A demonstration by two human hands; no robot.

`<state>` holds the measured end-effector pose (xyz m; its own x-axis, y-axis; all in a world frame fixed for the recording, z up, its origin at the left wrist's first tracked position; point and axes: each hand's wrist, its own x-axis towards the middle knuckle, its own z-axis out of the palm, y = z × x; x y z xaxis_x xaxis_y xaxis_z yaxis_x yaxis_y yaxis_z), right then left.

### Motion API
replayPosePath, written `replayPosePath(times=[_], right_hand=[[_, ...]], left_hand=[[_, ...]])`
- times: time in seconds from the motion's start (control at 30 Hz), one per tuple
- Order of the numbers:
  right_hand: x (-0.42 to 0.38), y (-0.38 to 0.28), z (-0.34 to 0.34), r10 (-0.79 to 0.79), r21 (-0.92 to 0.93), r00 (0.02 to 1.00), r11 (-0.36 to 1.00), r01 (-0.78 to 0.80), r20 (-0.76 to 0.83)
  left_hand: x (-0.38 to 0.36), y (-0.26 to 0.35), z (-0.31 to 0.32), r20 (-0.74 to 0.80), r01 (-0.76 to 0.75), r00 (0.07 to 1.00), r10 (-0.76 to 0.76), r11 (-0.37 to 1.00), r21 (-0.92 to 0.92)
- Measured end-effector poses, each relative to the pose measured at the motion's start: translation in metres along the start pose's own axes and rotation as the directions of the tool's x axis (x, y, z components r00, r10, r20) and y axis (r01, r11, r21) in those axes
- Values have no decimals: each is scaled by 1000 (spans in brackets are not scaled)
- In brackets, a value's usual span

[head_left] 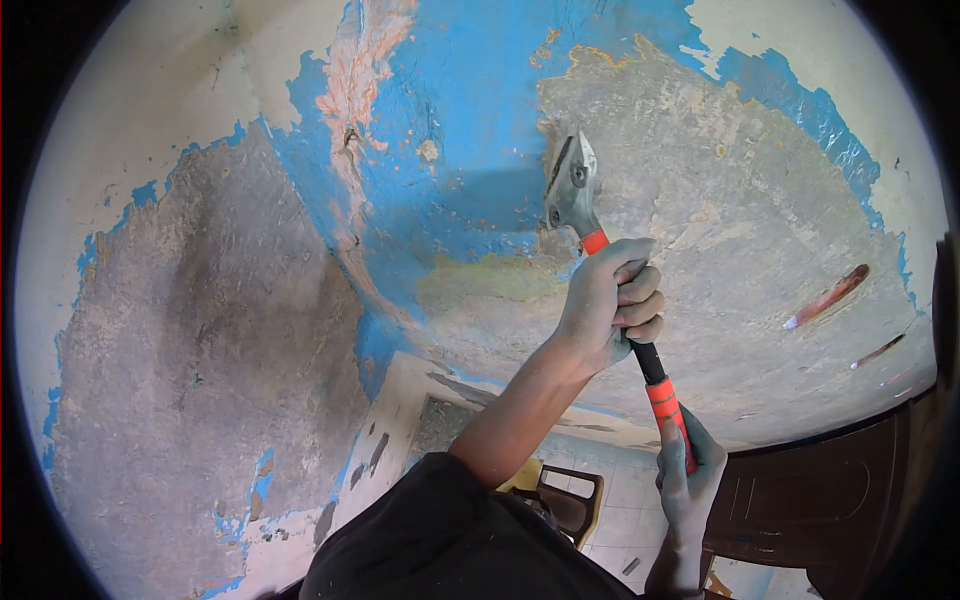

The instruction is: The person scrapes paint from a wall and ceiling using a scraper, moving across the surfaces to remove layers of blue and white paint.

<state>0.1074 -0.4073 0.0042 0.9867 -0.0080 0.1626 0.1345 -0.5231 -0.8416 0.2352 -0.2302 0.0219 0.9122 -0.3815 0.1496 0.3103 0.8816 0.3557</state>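
A long-handled wall scraper (573,190) with a grey metal head and an orange-and-black handle slants up across the view. Its blade overlaps the border where blue paint (470,120) meets bare grey plaster (690,170). My left hand (610,305) is wrapped round the handle below the head, fingers curled over it. Lower down, my right hand (690,465) grips the orange end of the handle, its thumb lying along it. Dust coats the fingers of both hands.
Rough stripped plaster (200,330) covers the wall at left, with ragged blue and cream edges. Reddish-brown streaks (828,297) mark the right side. Below are a chair (572,505), a tiled floor (615,525) and dark wooden furniture (800,500).
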Motion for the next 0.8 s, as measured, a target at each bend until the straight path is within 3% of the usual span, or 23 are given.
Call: replayPosePath(times=[0.13, 0.8], right_hand=[[1, -10, 2, 99, 14, 995, 995, -100, 17], [6, -4, -2, 69, -1, 997, 998, -69, 24]], left_hand=[[0, 5, -2, 1, -6, 1000, 6, 1000, 5], [1, -13, -5, -85, -23, 996, 24, 1000, 15]])
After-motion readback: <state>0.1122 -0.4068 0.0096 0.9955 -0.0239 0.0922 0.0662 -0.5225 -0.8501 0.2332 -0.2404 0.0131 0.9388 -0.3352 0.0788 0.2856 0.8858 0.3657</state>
